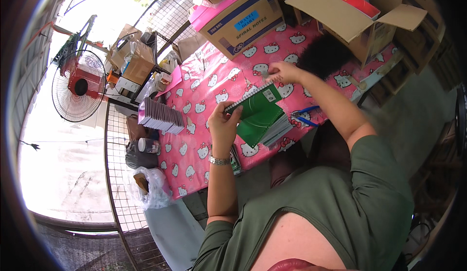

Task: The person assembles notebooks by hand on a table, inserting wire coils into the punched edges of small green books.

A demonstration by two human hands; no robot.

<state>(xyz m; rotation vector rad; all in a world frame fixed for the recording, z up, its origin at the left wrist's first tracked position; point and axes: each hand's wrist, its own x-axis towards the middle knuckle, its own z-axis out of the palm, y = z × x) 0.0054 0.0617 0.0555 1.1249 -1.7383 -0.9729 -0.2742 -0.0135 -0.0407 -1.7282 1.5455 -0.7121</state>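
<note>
A green notebook (pixel 255 100) is held up over the table, tilted, with its punched edge facing away from me. My left hand (pixel 224 117) pinches its left end between thumb and fingers. At the far right corner, my right hand (pixel 286 73) has its fingers closed on a thin spiral binding coil (pixel 276 78), which sticks out past the notebook's edge. Directly below lies a stack of green notebooks (pixel 272 133) with white pages. Blue-handled pliers (pixel 306 117) rest to the right of that stack.
A pink patterned cloth (pixel 194 144) covers the table. Purple-edged notebooks (pixel 160 117) stand in a row at left. A closed carton (pixel 243 22), an open carton (pixel 362 32) and a black tangled heap (pixel 325 56) occupy the far side. A fan (pixel 79 86) stands beyond the left edge.
</note>
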